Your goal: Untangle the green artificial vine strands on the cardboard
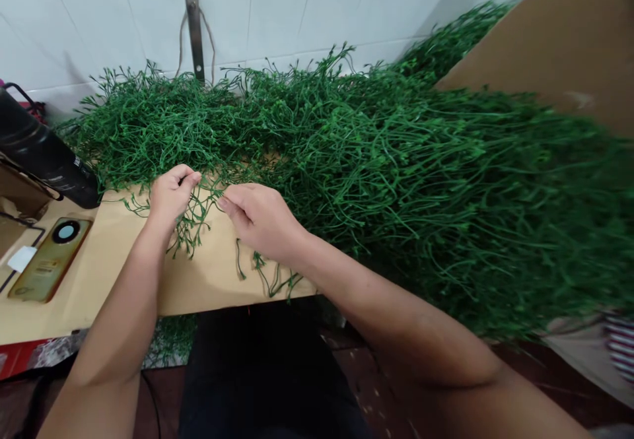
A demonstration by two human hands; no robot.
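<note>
My left hand (171, 195) is closed in a pinch on thin green artificial plant stems (195, 218), whose forked tips hang below it. Just to its right, my right hand (262, 218) is also closed, thumb against fingers, at the end of the same stems. The two hands are a short distance apart, over a tan cardboard surface (123, 254). A large heap of green artificial stems (376, 155) lies behind and to the right of them. Below my right hand lie a few loose stem pieces (275, 280).
At the left stand a black bottle (49, 152) and, nearer me, a phone (49, 261) lying face down. A metal bracket (195, 36) is fixed to the white tiled wall (277, 10). A cardboard panel (549, 43) rises at the right rear. More green stems (171, 340) show beneath the table edge.
</note>
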